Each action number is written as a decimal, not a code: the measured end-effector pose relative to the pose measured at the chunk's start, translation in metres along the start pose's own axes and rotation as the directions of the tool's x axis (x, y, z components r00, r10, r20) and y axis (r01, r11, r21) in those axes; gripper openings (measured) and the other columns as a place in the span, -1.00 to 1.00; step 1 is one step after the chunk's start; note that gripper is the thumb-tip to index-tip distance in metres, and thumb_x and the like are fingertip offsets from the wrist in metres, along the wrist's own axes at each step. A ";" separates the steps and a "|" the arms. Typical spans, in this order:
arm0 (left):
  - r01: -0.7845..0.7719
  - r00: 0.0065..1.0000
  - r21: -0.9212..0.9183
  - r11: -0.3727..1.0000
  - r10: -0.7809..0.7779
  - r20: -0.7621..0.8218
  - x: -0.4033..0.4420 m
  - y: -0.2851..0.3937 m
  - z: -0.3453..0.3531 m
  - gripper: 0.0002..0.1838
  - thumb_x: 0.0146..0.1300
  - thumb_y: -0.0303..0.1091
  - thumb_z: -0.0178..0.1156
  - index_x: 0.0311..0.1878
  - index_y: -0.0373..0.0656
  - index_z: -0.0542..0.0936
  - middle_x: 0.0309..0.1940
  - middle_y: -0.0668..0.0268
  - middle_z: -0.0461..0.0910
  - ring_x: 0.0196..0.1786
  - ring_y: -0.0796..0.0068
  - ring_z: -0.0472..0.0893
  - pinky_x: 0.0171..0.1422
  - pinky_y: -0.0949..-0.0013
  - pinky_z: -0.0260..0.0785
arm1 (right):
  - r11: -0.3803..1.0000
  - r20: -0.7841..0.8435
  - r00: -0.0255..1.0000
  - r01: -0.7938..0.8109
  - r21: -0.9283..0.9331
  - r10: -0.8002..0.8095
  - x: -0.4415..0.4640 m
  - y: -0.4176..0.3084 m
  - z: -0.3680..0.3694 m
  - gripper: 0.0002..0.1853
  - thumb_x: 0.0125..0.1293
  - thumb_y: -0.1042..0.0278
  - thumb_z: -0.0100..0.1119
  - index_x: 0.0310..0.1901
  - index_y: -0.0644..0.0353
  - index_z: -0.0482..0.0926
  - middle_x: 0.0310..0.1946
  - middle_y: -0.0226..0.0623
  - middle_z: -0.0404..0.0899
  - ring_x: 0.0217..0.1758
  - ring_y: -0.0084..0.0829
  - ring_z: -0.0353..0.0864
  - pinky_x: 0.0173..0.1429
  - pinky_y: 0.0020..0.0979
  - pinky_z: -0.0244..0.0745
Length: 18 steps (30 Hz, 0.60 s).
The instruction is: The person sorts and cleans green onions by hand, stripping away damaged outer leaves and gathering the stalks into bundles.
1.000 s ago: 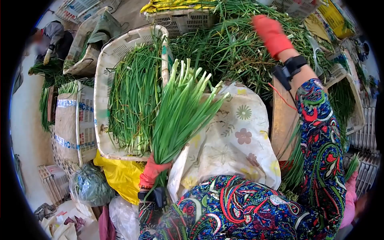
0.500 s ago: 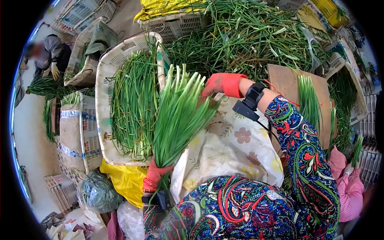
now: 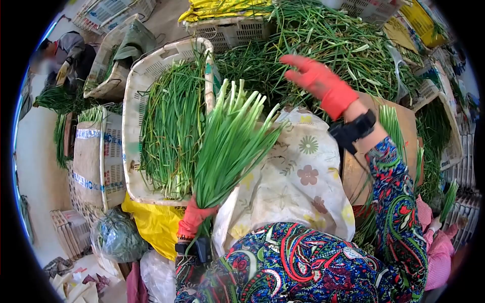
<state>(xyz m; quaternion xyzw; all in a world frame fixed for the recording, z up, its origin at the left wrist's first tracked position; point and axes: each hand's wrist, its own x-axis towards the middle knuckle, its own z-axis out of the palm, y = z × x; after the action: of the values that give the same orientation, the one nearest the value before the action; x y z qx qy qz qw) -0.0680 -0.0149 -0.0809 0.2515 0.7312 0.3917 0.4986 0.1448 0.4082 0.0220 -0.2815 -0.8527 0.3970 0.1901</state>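
Note:
My left hand (image 3: 197,216), in a red glove, is closed round the leafy lower end of a bunch of garlic chives (image 3: 225,154). The bunch fans out upward, its pale cut ends at the top. My right hand (image 3: 323,85), also red-gloved, is raised with its fingers apart and nothing in them, slightly blurred. It hangs in front of a big heap of loose chives (image 3: 328,40). Beneath the hands a white flowered cloth (image 3: 290,182) covers my lap. Left of the held bunch, a white plastic crate (image 3: 132,108) contains many more chives (image 3: 169,131).
A brown board (image 3: 356,169) at the right carries a tidy chive bunch (image 3: 390,123). Yellow plastic (image 3: 156,227) and a clear bag of greens (image 3: 118,237) lie at lower left. One co-worker (image 3: 73,55) bends at upper left; another's pink sleeve (image 3: 438,252) shows at right.
My right hand has moved away from the top of the chive bunch, up and to the right, and its fingers have spread. My left hand keeps its hold on the bunch.

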 end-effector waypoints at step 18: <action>-0.069 0.996 0.026 0.997 0.068 0.058 0.000 -0.003 -0.008 -0.10 -0.18 -0.41 0.41 0.29 -0.27 0.17 0.02 0.17 0.46 0.02 0.44 0.45 0.11 0.43 0.31 | 0.351 -0.029 0.994 0.010 -0.936 -0.106 0.025 0.009 0.048 -0.98 -0.09 0.33 0.07 -0.55 -0.01 0.49 -0.48 -0.43 0.49 -0.21 -0.34 0.49 0.22 -0.22 0.17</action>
<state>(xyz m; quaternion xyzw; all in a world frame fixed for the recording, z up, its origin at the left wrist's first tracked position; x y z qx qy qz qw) -0.0757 -0.0194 -0.0812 0.2944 0.7132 0.3910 0.5018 0.1024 0.4013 -0.0123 -0.3257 -0.9275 -0.1778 0.0461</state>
